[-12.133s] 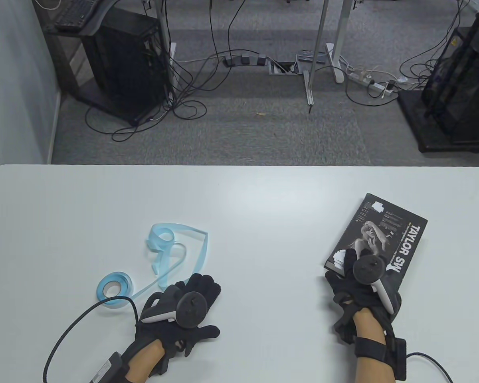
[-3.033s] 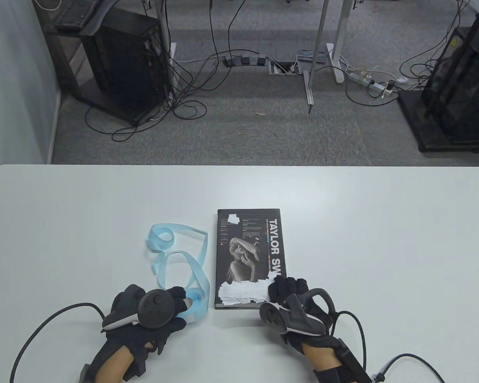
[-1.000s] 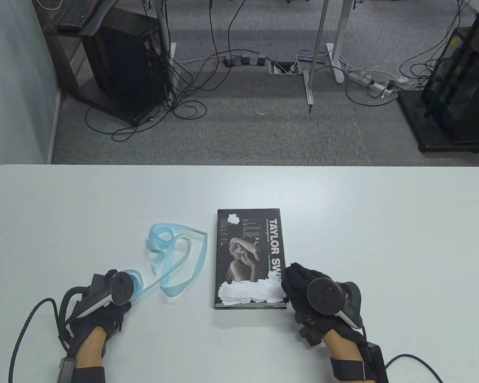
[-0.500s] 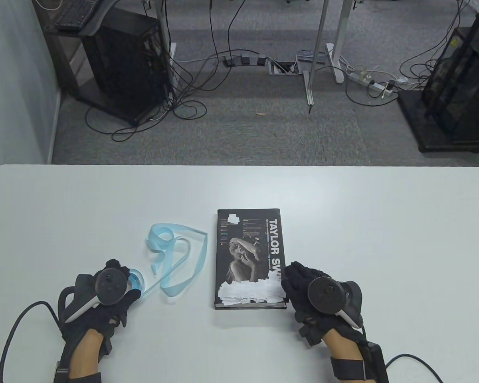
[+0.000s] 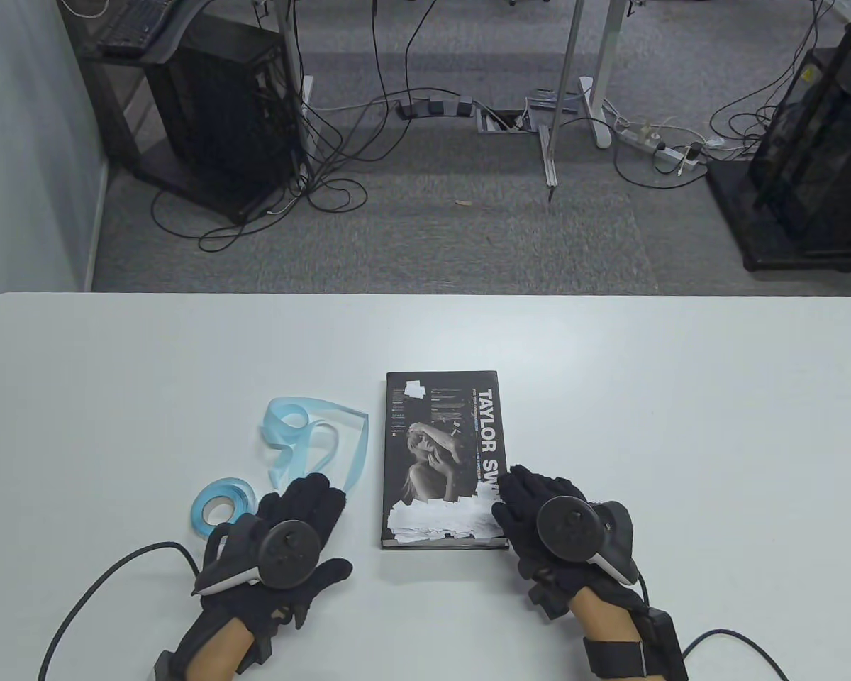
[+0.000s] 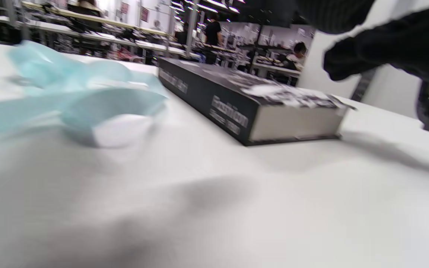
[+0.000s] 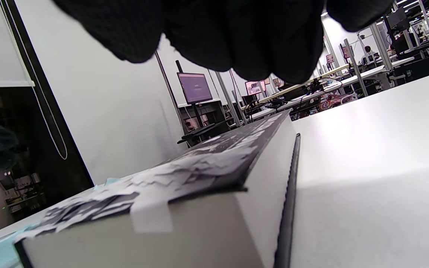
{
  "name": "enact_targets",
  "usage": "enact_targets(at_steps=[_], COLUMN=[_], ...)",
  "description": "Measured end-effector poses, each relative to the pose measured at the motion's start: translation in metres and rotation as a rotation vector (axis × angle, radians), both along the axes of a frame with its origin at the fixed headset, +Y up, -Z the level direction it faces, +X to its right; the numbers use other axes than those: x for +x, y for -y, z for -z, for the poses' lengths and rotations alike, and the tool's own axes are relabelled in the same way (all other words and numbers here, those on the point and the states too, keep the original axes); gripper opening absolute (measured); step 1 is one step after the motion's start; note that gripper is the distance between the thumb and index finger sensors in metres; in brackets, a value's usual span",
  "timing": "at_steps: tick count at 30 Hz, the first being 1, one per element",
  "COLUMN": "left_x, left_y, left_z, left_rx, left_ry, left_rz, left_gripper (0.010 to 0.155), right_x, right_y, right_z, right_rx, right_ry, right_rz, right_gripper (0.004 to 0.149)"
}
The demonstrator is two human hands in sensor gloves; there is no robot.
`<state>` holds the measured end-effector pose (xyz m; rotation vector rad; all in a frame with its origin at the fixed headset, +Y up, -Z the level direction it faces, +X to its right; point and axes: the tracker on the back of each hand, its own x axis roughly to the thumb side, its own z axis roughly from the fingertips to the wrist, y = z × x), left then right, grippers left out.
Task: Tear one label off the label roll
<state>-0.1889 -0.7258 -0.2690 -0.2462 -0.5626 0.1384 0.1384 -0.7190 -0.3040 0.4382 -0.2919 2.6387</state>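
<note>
The light-blue label roll (image 5: 216,500) lies flat on the white table (image 5: 610,397), just left of my left hand (image 5: 305,507). Its loose blue backing strip (image 5: 305,433) curls in loops behind the hand and shows blurred in the left wrist view (image 6: 88,100). My left hand lies flat with its fingers stretched over the near end of the strip, holding nothing. My right hand (image 5: 528,496) rests its fingers on the near right corner of the black book (image 5: 440,440). Several torn white labels (image 5: 440,521) are stuck on the book's near end and also show in the right wrist view (image 7: 162,178).
The book lies lengthwise in the middle of the table, between the hands. A small white label (image 5: 413,388) sits at its far left corner. Glove cables trail off the near edge. Desks, cables and a computer tower stand on the floor beyond the far edge.
My left hand has let go of the label roll, which now lies on the table. The hand has moved right onto the strip's near loop. My right hand has barely moved.
</note>
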Motion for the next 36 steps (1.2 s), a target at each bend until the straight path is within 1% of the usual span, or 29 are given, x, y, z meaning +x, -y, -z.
enact_targets(at_steps=[5, 9, 11, 16, 21, 26, 34, 36], left_x=[0.03, 0.045, 0.049, 0.052, 0.049, 0.043, 0.043, 0.044], left_y=[0.015, 0.024, 0.028, 0.034, 0.04, 0.045, 0.048, 0.049], left_z=[-0.005, -0.007, -0.007, -0.002, 0.009, 0.02, 0.022, 0.022], left_rx=[-0.076, -0.097, -0.116, -0.129, -0.124, -0.139, -0.146, -0.155], left_ry=[0.078, 0.11, 0.123, 0.116, 0.093, 0.065, 0.065, 0.068], left_rz=[0.027, 0.042, 0.049, 0.044, 0.029, 0.056, 0.046, 0.05], left_gripper=[0.09, 0.092, 0.092, 0.092, 0.092, 0.093, 0.092, 0.092], right_x=[-0.008, -0.016, -0.022, -0.039, -0.053, -0.066, -0.084, -0.088], right_y=[0.004, 0.007, 0.011, 0.02, 0.024, 0.031, 0.042, 0.046], right_z=[-0.001, -0.002, -0.002, -0.002, -0.003, -0.002, -0.002, -0.002], right_rx=[-0.023, -0.042, -0.072, -0.131, -0.145, -0.19, -0.232, -0.258], right_ry=[-0.027, -0.053, -0.076, -0.127, -0.162, -0.196, -0.237, -0.247], right_rz=[-0.025, -0.047, -0.065, -0.11, -0.123, -0.146, -0.2, -0.222], right_gripper=[0.053, 0.057, 0.059, 0.065, 0.065, 0.068, 0.068, 0.069])
